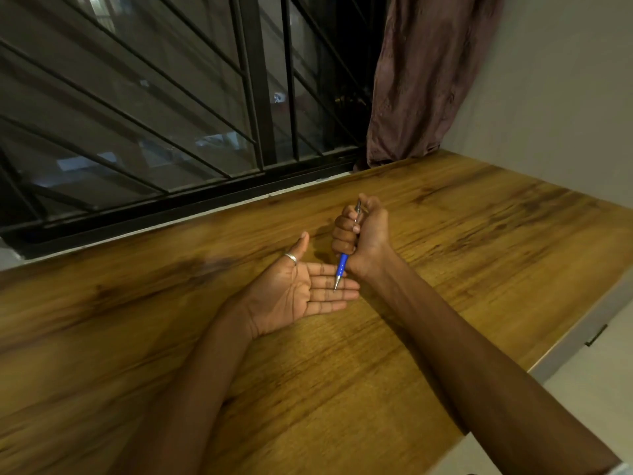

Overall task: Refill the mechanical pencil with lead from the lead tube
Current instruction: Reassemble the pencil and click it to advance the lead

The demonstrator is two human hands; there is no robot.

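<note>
My right hand (363,234) grips the mechanical pencil (342,266) in a fist, tip pointing down, with the thumb on its top end. The pencil has a blue grip and a metal clip that shows between the fingers. Its metal tip hangs just over the fingers of my left hand (301,293), which lies palm up and flat above the wooden table (342,371), a ring on the thumb. I cannot tell whether the tip touches the fingers. No lead tube is in view.
The table runs along a barred window (171,114) at the back. A brown curtain (428,80) hangs at the back right by a white wall. The table's right edge (565,344) drops off close to my right forearm.
</note>
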